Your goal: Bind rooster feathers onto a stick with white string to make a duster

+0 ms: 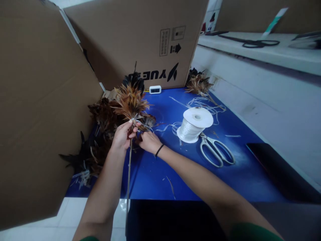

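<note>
My left hand (pixel 124 134) is closed round the top of a thin stick (pixel 129 167), just under a bundle of brown and black feathers (pixel 131 100). The stick runs down past the table's front edge. Clear ribbon (pixel 163 129) leads from the base of the bundle to a white spool (pixel 192 125) on the right. My right hand (pixel 148 140), with a black band at the wrist, is beside the stick near a small feather clump; its fingertips are partly hidden, and what they hold cannot be made out. Silver scissors (pixel 217 150) lie beside the spool.
Loose feather bunches (pixel 100 117) lie along the left of the blue table (pixel 155 180). Cardboard panels (pixel 112 40) stand left and behind. A small white device (pixel 155 89), another feather bundle (pixel 199 83) and a black flat object (pixel 281 167) are also there. Black scissors (pixel 260 43) lie on a ledge.
</note>
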`<state>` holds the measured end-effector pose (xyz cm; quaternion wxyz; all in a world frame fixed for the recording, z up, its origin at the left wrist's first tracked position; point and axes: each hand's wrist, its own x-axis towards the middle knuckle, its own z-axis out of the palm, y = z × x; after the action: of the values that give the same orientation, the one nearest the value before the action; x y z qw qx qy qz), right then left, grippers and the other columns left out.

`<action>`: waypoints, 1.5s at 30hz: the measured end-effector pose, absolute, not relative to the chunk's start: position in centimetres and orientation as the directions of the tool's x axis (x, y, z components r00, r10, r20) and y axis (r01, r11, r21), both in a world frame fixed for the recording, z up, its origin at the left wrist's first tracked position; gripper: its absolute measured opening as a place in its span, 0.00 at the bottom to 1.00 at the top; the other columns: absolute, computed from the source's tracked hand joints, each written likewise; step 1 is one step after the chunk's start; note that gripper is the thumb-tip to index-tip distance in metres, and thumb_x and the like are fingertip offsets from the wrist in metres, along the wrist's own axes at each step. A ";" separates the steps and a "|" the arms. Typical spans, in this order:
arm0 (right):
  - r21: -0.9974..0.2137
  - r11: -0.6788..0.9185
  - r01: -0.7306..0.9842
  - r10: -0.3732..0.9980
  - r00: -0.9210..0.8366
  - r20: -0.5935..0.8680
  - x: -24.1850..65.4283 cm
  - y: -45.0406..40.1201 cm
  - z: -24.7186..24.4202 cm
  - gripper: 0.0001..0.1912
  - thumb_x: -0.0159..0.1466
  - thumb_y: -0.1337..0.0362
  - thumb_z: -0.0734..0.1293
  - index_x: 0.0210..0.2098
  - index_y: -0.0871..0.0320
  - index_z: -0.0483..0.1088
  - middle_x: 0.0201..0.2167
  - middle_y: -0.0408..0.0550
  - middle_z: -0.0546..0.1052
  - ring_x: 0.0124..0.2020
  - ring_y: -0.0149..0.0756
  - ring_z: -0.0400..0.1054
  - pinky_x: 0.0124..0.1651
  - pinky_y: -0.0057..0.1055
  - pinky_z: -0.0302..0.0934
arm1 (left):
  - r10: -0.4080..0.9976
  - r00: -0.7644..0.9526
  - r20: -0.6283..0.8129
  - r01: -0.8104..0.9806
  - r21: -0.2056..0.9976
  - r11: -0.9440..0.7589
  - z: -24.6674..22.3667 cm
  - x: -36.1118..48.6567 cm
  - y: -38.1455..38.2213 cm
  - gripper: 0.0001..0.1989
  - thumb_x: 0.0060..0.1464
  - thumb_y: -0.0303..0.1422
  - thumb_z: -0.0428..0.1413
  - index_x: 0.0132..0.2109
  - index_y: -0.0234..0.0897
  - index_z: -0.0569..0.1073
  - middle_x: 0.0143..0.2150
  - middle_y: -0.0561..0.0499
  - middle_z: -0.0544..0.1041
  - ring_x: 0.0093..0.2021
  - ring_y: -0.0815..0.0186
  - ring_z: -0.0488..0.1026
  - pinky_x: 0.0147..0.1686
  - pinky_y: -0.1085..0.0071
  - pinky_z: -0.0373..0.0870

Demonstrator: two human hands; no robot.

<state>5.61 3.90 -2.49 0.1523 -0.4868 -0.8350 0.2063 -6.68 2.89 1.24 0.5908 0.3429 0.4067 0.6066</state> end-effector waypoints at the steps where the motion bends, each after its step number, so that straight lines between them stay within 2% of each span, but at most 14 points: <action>1: -0.483 0.424 0.766 0.886 -0.461 0.046 5.2 3.9 -2.5 0.11 0.57 0.59 0.65 0.36 0.56 0.74 0.32 0.53 0.77 0.33 0.41 0.72 0.30 0.30 0.59 | 0.996 -0.064 -0.065 -0.436 0.899 0.031 1.2 -6.7 2.9 0.07 0.46 0.31 0.58 0.29 0.28 0.73 0.30 0.44 0.75 0.20 0.78 0.62 0.11 0.84 0.47; 5: -0.455 0.407 0.792 0.894 -0.447 0.022 4.4 4.1 -2.3 0.12 0.56 0.65 0.64 0.39 0.58 0.74 0.35 0.55 0.78 0.35 0.43 0.72 0.32 0.32 0.60 | 0.996 -0.062 -0.059 -0.436 0.900 0.027 1.1 -6.8 2.9 0.08 0.45 0.32 0.59 0.29 0.29 0.73 0.30 0.44 0.75 0.20 0.78 0.61 0.12 0.84 0.46; 9: -0.490 0.412 0.768 0.883 -0.469 0.007 5.8 3.9 -1.6 0.09 0.55 0.68 0.63 0.33 0.60 0.73 0.32 0.56 0.77 0.33 0.43 0.72 0.31 0.32 0.58 | 0.996 -0.066 -0.057 -0.445 0.895 0.022 0.8 -6.9 3.0 0.08 0.45 0.31 0.59 0.30 0.28 0.74 0.30 0.43 0.76 0.21 0.77 0.62 0.12 0.84 0.46; 12: -0.553 0.439 0.708 0.866 -0.498 0.050 8.3 3.2 -0.9 0.06 0.55 0.71 0.62 0.26 0.59 0.70 0.26 0.51 0.76 0.29 0.37 0.70 0.31 0.30 0.57 | 0.996 -0.064 -0.058 -0.453 0.891 0.023 0.7 -6.8 3.0 0.08 0.45 0.31 0.59 0.29 0.27 0.73 0.30 0.43 0.76 0.21 0.77 0.62 0.12 0.84 0.47; 14: -0.641 0.433 0.634 0.843 -0.537 0.039 10.4 2.6 -0.2 0.06 0.54 0.73 0.62 0.23 0.59 0.67 0.22 0.46 0.75 0.25 0.32 0.68 0.29 0.27 0.56 | 0.996 -0.058 -0.062 -0.458 0.888 0.028 0.5 -6.8 3.1 0.08 0.45 0.31 0.59 0.29 0.26 0.73 0.31 0.42 0.76 0.21 0.77 0.62 0.12 0.84 0.47; 17: -0.867 0.246 0.433 0.748 -0.654 -0.114 13.7 1.5 1.6 0.04 0.54 0.71 0.64 0.31 0.59 0.67 0.21 0.42 0.74 0.21 0.29 0.67 0.24 0.25 0.57 | 0.997 -0.050 -0.066 -0.470 0.882 0.035 0.3 -6.6 3.0 0.09 0.45 0.31 0.59 0.30 0.26 0.73 0.31 0.42 0.75 0.21 0.78 0.62 0.12 0.84 0.47; 18: -0.920 0.164 0.356 0.724 -0.677 -0.133 14.6 1.2 2.4 0.09 0.54 0.70 0.65 0.37 0.59 0.67 0.23 0.42 0.75 0.21 0.29 0.68 0.23 0.24 0.58 | 0.997 -0.042 -0.068 -0.472 0.881 0.041 0.3 -6.5 3.0 0.10 0.45 0.32 0.59 0.30 0.26 0.73 0.30 0.43 0.75 0.21 0.78 0.62 0.12 0.84 0.47; 21: -0.992 0.067 0.106 0.780 -0.626 -0.014 16.5 0.3 5.2 0.23 0.53 0.66 0.69 0.48 0.60 0.64 0.27 0.45 0.76 0.23 0.30 0.70 0.20 0.23 0.58 | 0.996 0.001 -0.091 -0.469 0.880 0.081 0.1 -6.0 2.9 0.11 0.45 0.32 0.60 0.31 0.25 0.73 0.30 0.43 0.75 0.20 0.78 0.62 0.12 0.84 0.47; 25: -0.958 0.165 -0.233 0.885 -0.393 0.248 16.1 0.2 7.8 0.10 0.53 0.65 0.71 0.35 0.60 0.70 0.28 0.46 0.76 0.23 0.27 0.68 0.19 0.23 0.58 | 0.988 0.058 -0.141 -0.459 0.875 0.151 0.1 -5.3 2.6 0.11 0.45 0.32 0.60 0.31 0.24 0.74 0.30 0.43 0.75 0.20 0.78 0.61 0.12 0.84 0.46; 28: -0.919 0.181 -0.349 0.887 -0.347 0.306 14.4 1.4 7.7 0.08 0.53 0.64 0.71 0.31 0.60 0.70 0.28 0.46 0.75 0.24 0.28 0.69 0.19 0.23 0.58 | 0.984 0.108 -0.144 -0.443 0.879 0.177 0.1 -4.8 2.3 0.12 0.44 0.33 0.61 0.31 0.25 0.74 0.30 0.44 0.74 0.20 0.78 0.61 0.12 0.85 0.46; 32: -0.944 0.129 -0.304 0.890 -0.384 0.245 12.4 3.5 5.0 0.11 0.51 0.62 0.71 0.30 0.62 0.70 0.23 0.44 0.74 0.23 0.29 0.68 0.18 0.23 0.57 | 0.978 0.155 -0.137 -0.418 0.888 0.191 -0.1 -4.4 2.1 0.13 0.44 0.34 0.61 0.34 0.26 0.75 0.31 0.45 0.74 0.20 0.79 0.62 0.11 0.85 0.46; 36: -0.988 0.089 -0.129 0.930 -0.344 0.129 11.9 4.5 2.4 0.08 0.51 0.64 0.70 0.24 0.63 0.69 0.17 0.42 0.71 0.17 0.24 0.61 0.16 0.21 0.50 | 0.973 0.172 -0.156 -0.373 0.904 0.211 -0.5 -4.0 2.1 0.14 0.45 0.34 0.61 0.36 0.26 0.75 0.31 0.44 0.75 0.19 0.78 0.62 0.11 0.85 0.46; 41: -0.994 0.055 -0.095 0.930 -0.357 0.085 11.9 4.4 1.6 0.05 0.51 0.67 0.68 0.23 0.63 0.68 0.17 0.42 0.71 0.20 0.25 0.63 0.18 0.21 0.49 | 0.967 0.187 -0.173 -0.350 0.908 0.230 -0.8 -3.6 2.1 0.13 0.45 0.34 0.62 0.34 0.27 0.76 0.31 0.44 0.75 0.19 0.78 0.64 0.11 0.85 0.47; 45: -0.997 -0.020 -0.078 0.930 -0.368 0.011 12.1 4.6 1.5 0.06 0.52 0.67 0.68 0.22 0.63 0.67 0.17 0.42 0.70 0.17 0.23 0.59 0.17 0.21 0.47 | 0.963 0.196 -0.187 -0.332 0.911 0.244 -0.9 -3.6 2.1 0.13 0.46 0.34 0.61 0.36 0.26 0.76 0.32 0.42 0.76 0.20 0.77 0.65 0.11 0.85 0.49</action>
<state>12.09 4.55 1.48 0.4160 -0.3778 -0.5632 0.6059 -3.62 2.08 -0.86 0.6724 0.3822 0.4124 0.4814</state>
